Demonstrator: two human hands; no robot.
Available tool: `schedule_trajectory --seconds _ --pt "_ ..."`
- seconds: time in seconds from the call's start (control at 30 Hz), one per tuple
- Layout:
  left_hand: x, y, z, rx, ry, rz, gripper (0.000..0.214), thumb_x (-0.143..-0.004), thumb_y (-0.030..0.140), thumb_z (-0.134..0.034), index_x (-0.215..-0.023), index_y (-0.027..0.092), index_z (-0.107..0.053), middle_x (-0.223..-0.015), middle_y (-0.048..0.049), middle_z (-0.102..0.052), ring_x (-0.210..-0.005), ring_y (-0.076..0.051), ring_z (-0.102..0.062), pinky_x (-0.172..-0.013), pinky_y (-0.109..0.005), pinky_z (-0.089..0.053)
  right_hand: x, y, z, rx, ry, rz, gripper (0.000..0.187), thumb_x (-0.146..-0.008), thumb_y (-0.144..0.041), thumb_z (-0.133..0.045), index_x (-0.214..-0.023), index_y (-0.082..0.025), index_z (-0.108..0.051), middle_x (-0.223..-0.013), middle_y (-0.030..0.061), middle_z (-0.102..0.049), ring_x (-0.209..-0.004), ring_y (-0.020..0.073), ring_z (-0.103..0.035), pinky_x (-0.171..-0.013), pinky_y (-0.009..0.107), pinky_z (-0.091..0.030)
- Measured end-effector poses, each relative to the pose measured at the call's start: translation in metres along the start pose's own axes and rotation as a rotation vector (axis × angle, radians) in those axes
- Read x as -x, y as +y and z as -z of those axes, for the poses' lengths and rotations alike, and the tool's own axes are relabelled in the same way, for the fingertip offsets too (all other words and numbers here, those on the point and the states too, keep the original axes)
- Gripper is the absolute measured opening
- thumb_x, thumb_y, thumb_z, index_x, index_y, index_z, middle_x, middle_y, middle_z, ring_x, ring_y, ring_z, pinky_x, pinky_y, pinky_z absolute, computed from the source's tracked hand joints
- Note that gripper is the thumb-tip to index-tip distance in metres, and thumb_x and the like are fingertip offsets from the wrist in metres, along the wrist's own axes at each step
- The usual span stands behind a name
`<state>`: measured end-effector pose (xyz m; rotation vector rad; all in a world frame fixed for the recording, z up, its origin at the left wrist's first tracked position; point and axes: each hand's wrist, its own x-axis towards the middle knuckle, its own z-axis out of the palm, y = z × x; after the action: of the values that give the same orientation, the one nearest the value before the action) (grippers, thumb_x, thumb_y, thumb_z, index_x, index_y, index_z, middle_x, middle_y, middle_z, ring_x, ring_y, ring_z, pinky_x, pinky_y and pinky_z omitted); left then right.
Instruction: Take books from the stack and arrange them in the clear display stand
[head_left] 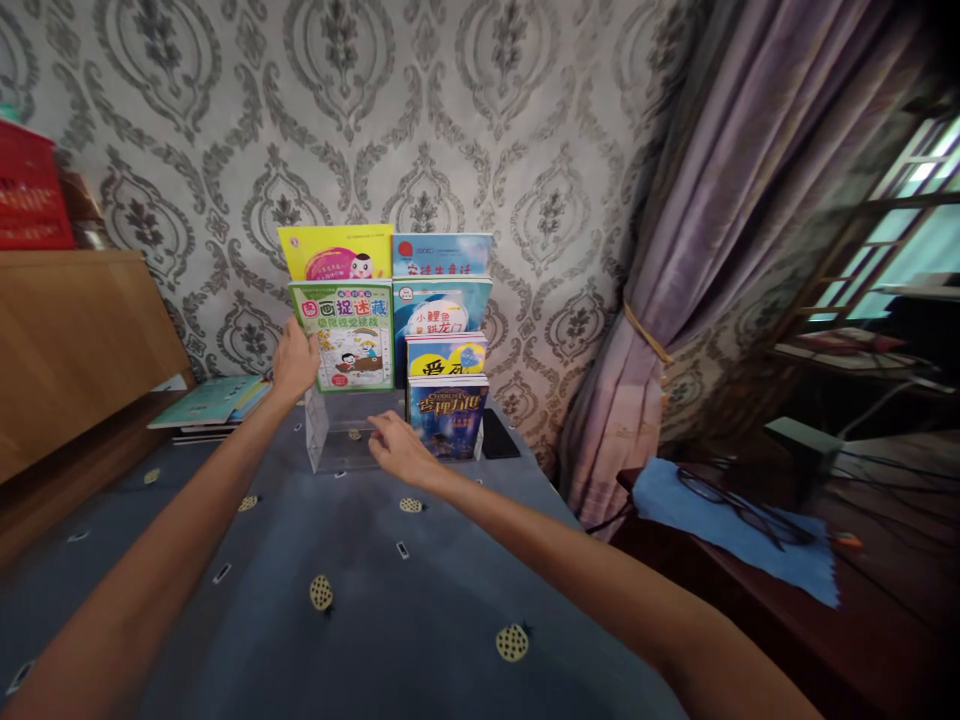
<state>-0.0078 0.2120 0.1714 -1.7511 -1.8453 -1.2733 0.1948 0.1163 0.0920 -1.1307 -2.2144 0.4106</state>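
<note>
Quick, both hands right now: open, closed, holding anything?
Left hand: closed on the green book.
Right hand: open, resting on the clear rack.

Showed grey damask wallpaper [525, 150] across the back wall. Had a tied-back purple curtain [697, 250] beside a daylit window [900, 230] at right. Held a wooden cabinet [67, 340] at left, red crate [30, 190] on top.

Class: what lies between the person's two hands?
Head view: the clear stand, its front pocket, sits between the left hand and right hand, below the green book.
</note>
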Motion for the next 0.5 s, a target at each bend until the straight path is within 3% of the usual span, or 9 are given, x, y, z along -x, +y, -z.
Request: schedule_trajectory --seconds 0.23,0.5 --pt "0.0 -0.005 -0.004 0.043 -0.011 0.011 0.042 -0.092 0.025 -0.041 -0.132 0.015 -0.043 -0.124 -0.0207 -0.065 -0.115 -0.037 -0.064 -0.095 -0.052 -0.051 0.032 0.003 -0.023 -0.115 -0.06 -0.035 0.043 -0.087 -0.008 -0.052 -0.129 -0.014 -0.062 -0.119 0.0125 -0.062 -0.1 0.0198 -0.064 -0.095 0.036 -0.051" --pt "0.013 -0.014 -0.013 0.142 -0.002 -0.062 0.052 -0.089 0.02 -0.043 -0.14 0.012 -0.036 -0.134 -0.0211 -0.058 -0.127 -0.032 -0.056 -0.107 -0.049 -0.044 0.063 0.015 -0.063 -0.182 -0.078 -0.082 0.044 -0.088 -0.01 -0.053 -0.13 -0.02 -0.062 -0.118 0.0109 -0.064 -0.102 0.0208 -0.064 -0.094 0.039 -0.052"
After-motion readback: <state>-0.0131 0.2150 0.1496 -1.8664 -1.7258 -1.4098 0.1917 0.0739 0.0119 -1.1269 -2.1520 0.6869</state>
